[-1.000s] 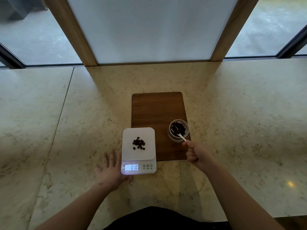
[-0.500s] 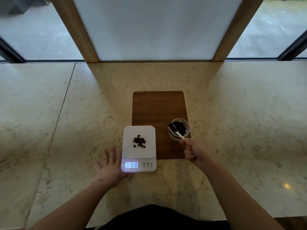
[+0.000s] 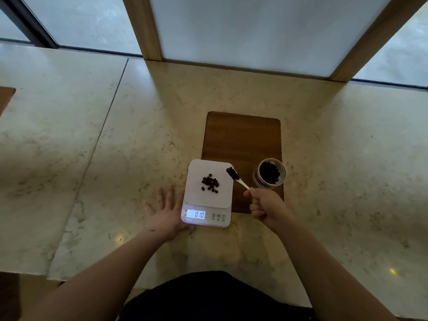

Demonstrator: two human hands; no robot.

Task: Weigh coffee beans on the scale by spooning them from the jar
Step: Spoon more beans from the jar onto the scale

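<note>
A white digital scale (image 3: 222, 200) sits on the marble counter, its lit display reading 010. A small heap of dark coffee beans (image 3: 210, 183) lies on its platform. My right hand (image 3: 266, 206) grips the handle of a white spoon (image 3: 240, 181), whose bowl is loaded with beans and hovers over the scale's right edge. The glass jar (image 3: 282, 173), partly filled with beans, stands on the wooden board to the right of the spoon. My left hand (image 3: 165, 213) rests flat, fingers spread, against the scale's left side.
A dark wooden board (image 3: 243, 137) lies under the jar and behind the scale. Wooden window posts (image 3: 143, 26) rise at the counter's back edge. Another wooden piece (image 3: 4, 98) shows at the far left. The counter's front edge is close to my body.
My right hand has lifted the loaded spoon out of the jar and carried it left to the scale's edge. My left hand stayed beside the scale.
</note>
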